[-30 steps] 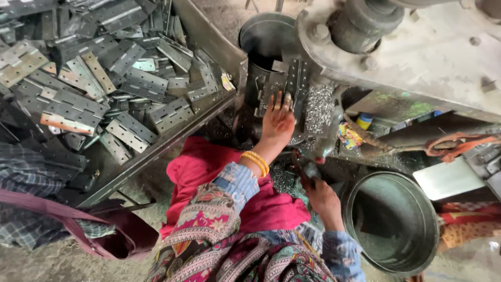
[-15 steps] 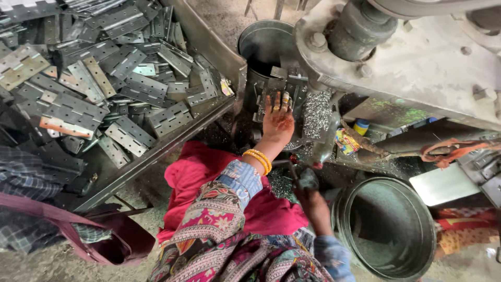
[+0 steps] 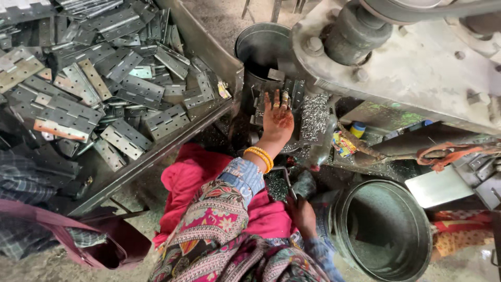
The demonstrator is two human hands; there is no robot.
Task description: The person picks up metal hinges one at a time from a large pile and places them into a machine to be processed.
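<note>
Loading step at the press: left hand (image 3: 277,119) fingers spread flat on hinge plate (image 3: 290,93) in the fixture, right hand (image 3: 301,213) gripping a lever handle (image 3: 304,184); next needs fingers withdrawn.

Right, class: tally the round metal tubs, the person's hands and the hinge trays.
Round metal tubs: 2
Hands, left hand and right hand: 2
Hinge tray: 1
Total: 5

Grey metal hinge (image 3: 288,93), upright in fixture
</note>
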